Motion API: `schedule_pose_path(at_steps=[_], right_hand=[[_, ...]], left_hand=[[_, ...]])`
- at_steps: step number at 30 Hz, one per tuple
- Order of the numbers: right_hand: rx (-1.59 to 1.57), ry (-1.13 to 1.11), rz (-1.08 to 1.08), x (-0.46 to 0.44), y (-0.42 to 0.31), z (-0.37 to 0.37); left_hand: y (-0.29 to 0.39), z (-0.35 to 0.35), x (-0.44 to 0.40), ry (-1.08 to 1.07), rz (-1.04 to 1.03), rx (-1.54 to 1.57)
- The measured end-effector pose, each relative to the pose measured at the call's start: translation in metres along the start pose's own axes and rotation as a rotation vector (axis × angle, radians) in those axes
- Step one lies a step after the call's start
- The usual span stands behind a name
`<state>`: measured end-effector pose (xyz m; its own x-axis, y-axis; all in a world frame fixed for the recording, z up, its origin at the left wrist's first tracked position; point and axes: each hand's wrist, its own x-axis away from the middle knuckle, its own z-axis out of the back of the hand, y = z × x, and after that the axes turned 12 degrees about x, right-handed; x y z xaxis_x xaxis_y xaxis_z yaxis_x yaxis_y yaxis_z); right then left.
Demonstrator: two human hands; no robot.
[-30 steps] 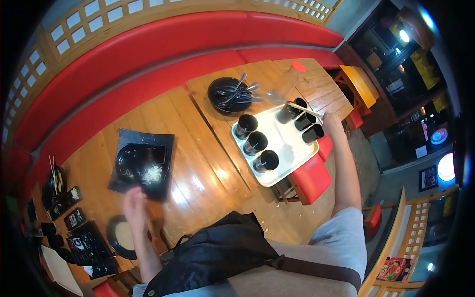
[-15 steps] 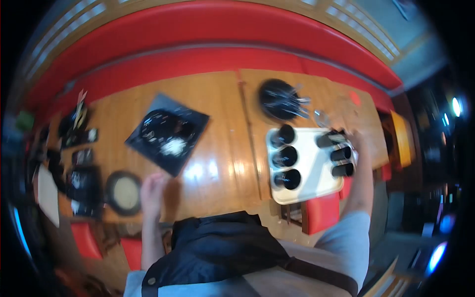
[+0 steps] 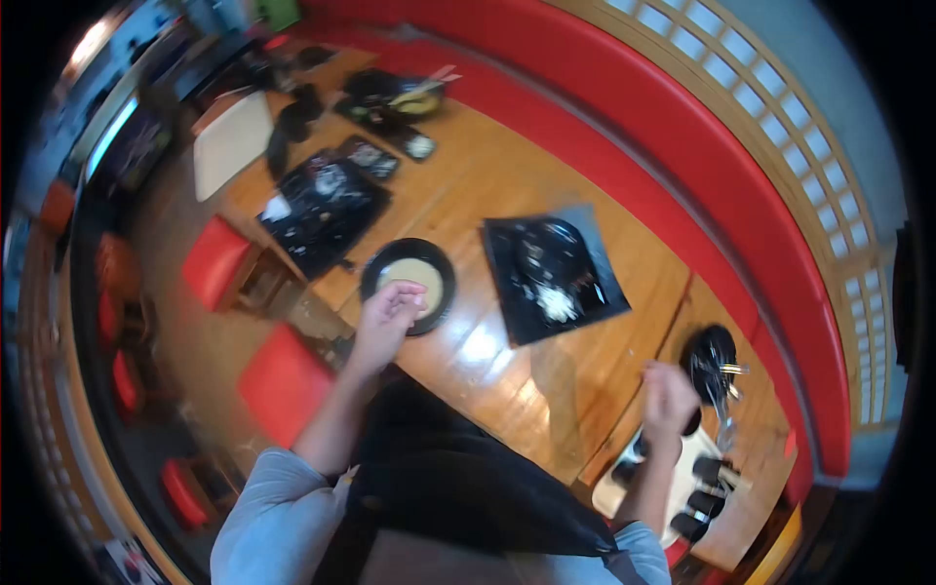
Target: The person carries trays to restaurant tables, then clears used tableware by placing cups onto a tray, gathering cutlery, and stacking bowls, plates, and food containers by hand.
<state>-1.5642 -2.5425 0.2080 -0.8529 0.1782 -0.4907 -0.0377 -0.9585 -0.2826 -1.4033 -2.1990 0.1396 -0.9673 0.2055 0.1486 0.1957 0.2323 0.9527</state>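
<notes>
My left hand (image 3: 392, 310) hovers over the near edge of a round black bowl (image 3: 367, 273) with a pale beige, soup-like content. Its fingers are loosely bent and slightly apart, with nothing seen in them. My right hand (image 3: 671, 400) is blurred, raised between a square black tray (image 3: 606, 283) and a cream tray (image 3: 694, 453). Its fingers look curled, but the blur hides whether they hold anything. On the square tray lie a dark dish and a crumpled white thing (image 3: 557, 304). Several black cups (image 3: 706, 503) are on the cream tray, partly hidden by my right arm.
A stack of black dishes (image 3: 712, 359) with utensils stands at the far right. Another black tray (image 3: 327, 210), small dishes and a bowl with chopsticks (image 3: 419, 99) occupy the left end. Red chairs (image 3: 285, 385) line the near side; a red bench (image 3: 624, 161) runs behind.
My view has turned left. My right hand has left the cups on the cream tray and come toward the middle. My left hand has moved over the round bowl.
</notes>
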Motion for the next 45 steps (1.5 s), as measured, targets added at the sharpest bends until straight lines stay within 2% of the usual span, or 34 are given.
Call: schedule_pose_path(at_steps=[1,3,6,7,9,10,11,13,15,17,18,19,21,23,24,26,28,29,31,33,35,36,37,39,41,42,45], right_hand=[[-0.104,-0.094,0.114,-0.005,-0.02,-0.035],[-0.229,-0.212,0.177,-0.017,-0.076,-0.081],[-0.408,-0.332,0.14,-0.045,-0.146,-0.124],[-0.437,-0.338,0.151,-0.059,-0.164,-0.138],[-0.452,-0.323,0.196,-0.092,-0.197,-0.164],[-0.456,-0.388,0.176,-0.111,-0.211,-0.177],[-0.49,-0.48,0.044,-0.126,-0.225,-0.195],[-0.427,-0.542,0.021,-0.16,-0.257,-0.234],[-0.323,-0.58,0.279,-0.173,-0.288,-0.282],[-0.164,-0.847,0.385,-0.17,-0.326,-0.322],[0.033,-0.925,0.373,-0.161,-0.344,-0.339],[0.23,-0.998,0.353,-0.149,-0.358,-0.354],[0.397,-0.943,0.297,-0.128,-0.374,-0.374],[0.389,-0.991,0.304,-0.121,-0.382,-0.375],[0.328,-1.015,0.26,-0.12,-0.384,-0.373],[0.269,-1.044,0.196,-0.121,-0.388,-0.363],[0.017,-1.112,0.089,-0.133,-0.385,-0.343],[0.02,-1.111,0.075,-0.141,-0.38,-0.333],[-0.232,-1.145,0.114,-0.158,-0.366,-0.308],[-0.423,-1.055,-0.01,-0.173,-0.355,-0.284],[-0.34,-0.963,-0.234,-0.175,-0.344,-0.282],[-0.424,-0.867,-0.311,-0.17,-0.341,-0.291],[-0.498,-0.756,-0.395,-0.164,-0.338,-0.3],[-0.774,-0.768,-0.938,-0.151,-0.332,-0.332],[-0.928,-0.436,-0.985,-0.128,-0.335,-0.377],[-0.97,-0.307,-0.993,-0.122,-0.339,-0.392],[-0.547,-0.442,-1.025,-0.13,-0.353,-0.408]], left_hand=[[0.0,0.014,-0.001,0.032,-0.007,0.019],[-0.002,0.053,-0.008,0.104,-0.047,0.028],[-0.002,0.122,-0.025,0.352,-0.035,-0.018],[-0.001,0.149,-0.033,0.368,-0.038,-0.016],[-0.008,0.209,-0.058,0.492,-0.082,0.141],[-0.015,0.237,-0.074,0.546,-0.137,0.159],[-0.02,0.264,-0.091,0.544,-0.128,0.162],[-0.027,0.31,-0.125,0.583,-0.383,-0.222],[-0.01,0.341,-0.15,0.574,-0.291,-0.298],[0.01,0.359,-0.175,0.66,-0.389,-0.596],[0.009,0.373,-0.188,0.667,-0.433,-0.673],[0.013,0.378,-0.197,0.646,-0.427,-0.672],[0.026,0.377,-0.216,0.619,-0.427,-0.562],[0.038,0.372,-0.231,0.498,-0.366,-0.536],[0.042,0.369,-0.235,0.402,-0.305,-0.518],[0.049,0.366,-0.247,0.365,-0.234,-0.413],[0.05,0.367,-0.263,0.323,-0.143,-0.29],[0.049,0.372,-0.272,0.311,-0.139,-0.288],[0.046,0.381,-0.293,0.137,-0.077,-0.167],[0.061,0.369,-0.306,0.062,0.009,-0.206],[0.067,0.356,-0.321,-0.086,0.19,-0.145],[0.064,0.349,-0.329,-0.116,0.242,-0.197],[0.053,0.349,-0.342,-0.204,0.25,-0.379],[0.05,0.337,-0.353,-0.331,0.16,-0.584],[0.049,0.328,-0.363,-0.351,0.218,-0.633],[0.042,0.33,-0.368,-0.341,0.243,-0.666],[0.042,0.324,-0.37,-0.322,0.294,-0.75]])
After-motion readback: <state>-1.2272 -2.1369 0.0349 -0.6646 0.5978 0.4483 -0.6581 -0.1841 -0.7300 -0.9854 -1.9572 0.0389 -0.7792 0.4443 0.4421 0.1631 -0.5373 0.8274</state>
